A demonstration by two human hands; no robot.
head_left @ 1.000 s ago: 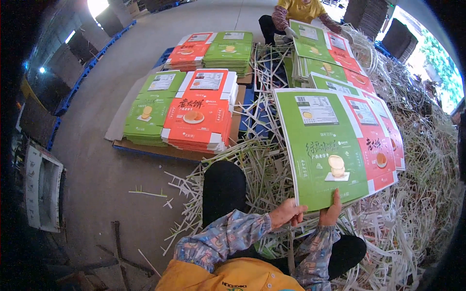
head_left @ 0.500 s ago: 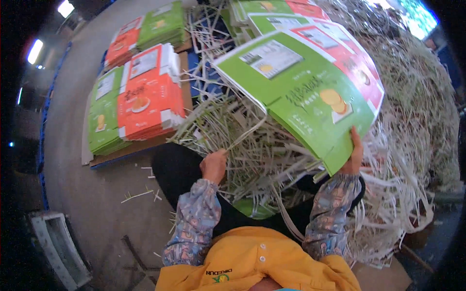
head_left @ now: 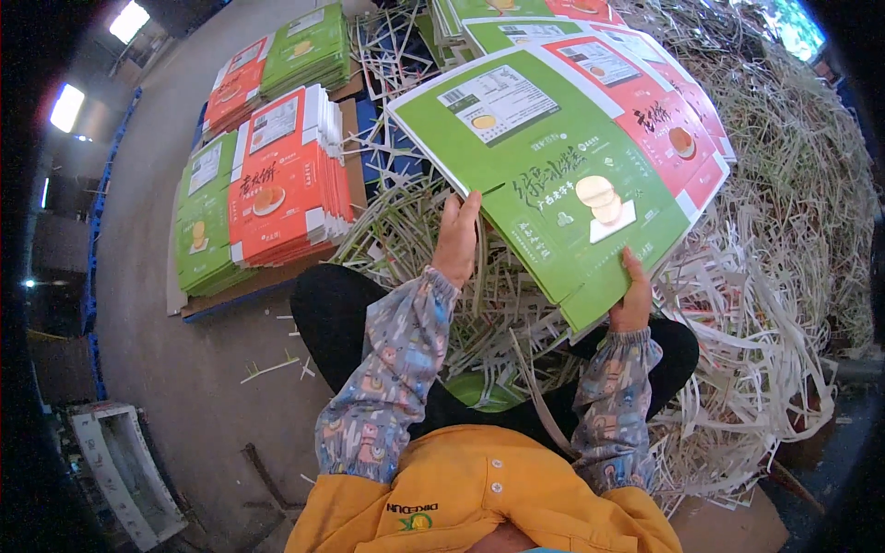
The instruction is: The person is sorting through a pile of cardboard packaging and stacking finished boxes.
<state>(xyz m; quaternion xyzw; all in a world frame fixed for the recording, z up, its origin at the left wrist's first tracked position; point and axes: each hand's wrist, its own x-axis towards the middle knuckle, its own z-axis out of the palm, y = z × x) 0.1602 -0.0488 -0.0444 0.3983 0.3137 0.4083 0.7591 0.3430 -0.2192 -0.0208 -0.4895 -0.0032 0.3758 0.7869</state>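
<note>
A large printed cardboard sheet [head_left: 544, 170], part green and part red, is tilted up in front of me. My left hand [head_left: 458, 238] pinches its left edge, thumb on the printed face and the other fingers out of sight behind. At the lower right edge, my right hand [head_left: 634, 297] grips the same sheet, with a finger or thumb lying over the front. Below and behind the sheet lies a tangle of narrow paper offcut strips [head_left: 396, 226]. Some strips reach my crossed legs.
To the left, stacks of green blanks [head_left: 205, 221] and red blanks [head_left: 288, 184] sit on a pallet. More green sheets [head_left: 306, 46] are piled farther back. A high heap of shredded strips [head_left: 784, 175] rises on the right. A pale metal frame [head_left: 129, 475] is at lower left.
My left hand has let go of a thin strip and moved up and right onto the sheet's left edge. The right hand and the sheet have shifted slightly left.
</note>
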